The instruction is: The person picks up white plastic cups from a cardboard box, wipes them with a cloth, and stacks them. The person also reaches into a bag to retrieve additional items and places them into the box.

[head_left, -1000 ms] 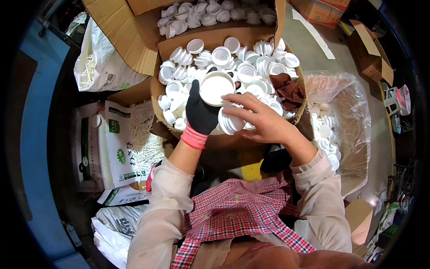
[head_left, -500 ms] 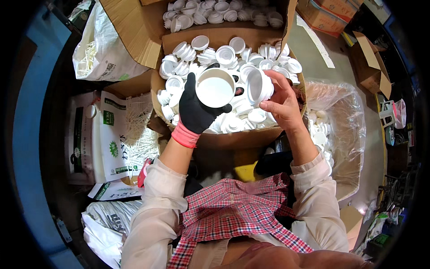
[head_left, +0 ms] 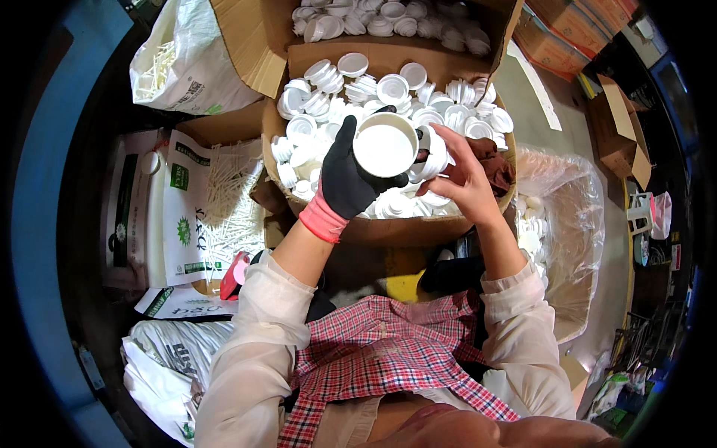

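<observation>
White cup (head_left: 385,149), clasped by left hand (head_left: 352,177), right hand (head_left: 472,185) pinching lid (head_left: 436,155), hides lids (head_left: 393,89) in cardboard box (head_left: 411,232).

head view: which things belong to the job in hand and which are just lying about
Seem part of the job:
white cup, held in the gloved left hand
white lids, by the bare right hand
cardboard box of lids

Seem just lying about:
brown cloth
white sack, upper left
orange cartons, upper right

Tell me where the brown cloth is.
In the head view, the brown cloth lies at the right edge of the box of white lids, just right of the right hand.
</observation>
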`<action>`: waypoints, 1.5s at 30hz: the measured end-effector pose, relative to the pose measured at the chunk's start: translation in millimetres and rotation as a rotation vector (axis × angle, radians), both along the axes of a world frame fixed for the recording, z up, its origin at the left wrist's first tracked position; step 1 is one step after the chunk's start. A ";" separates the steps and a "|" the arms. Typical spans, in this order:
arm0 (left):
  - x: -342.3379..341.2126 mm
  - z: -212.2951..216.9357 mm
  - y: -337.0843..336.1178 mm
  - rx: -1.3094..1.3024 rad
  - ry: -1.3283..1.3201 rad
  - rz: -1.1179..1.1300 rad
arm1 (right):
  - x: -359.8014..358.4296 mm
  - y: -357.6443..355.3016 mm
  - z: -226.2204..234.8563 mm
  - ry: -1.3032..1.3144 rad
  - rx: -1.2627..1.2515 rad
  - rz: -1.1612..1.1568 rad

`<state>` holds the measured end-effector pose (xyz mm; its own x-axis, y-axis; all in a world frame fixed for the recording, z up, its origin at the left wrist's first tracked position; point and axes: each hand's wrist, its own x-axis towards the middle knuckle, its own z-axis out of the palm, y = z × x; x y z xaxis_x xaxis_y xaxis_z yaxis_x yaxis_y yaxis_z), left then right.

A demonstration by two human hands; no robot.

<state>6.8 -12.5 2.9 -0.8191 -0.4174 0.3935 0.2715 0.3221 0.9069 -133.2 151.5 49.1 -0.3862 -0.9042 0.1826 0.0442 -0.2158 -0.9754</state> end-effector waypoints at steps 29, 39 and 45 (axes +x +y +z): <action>-4.9 8.6 28.6 0.558 0.074 -0.116 | 22.7 -2.5 12.3 0.942 -0.029 -0.297; -7.9 30.0 34.2 0.491 0.000 -0.143 | -13.8 3.0 -0.3 0.227 0.098 -0.047; -11.0 14.2 32.7 0.337 -0.149 -0.058 | -12.1 9.1 -6.8 0.325 0.113 -0.171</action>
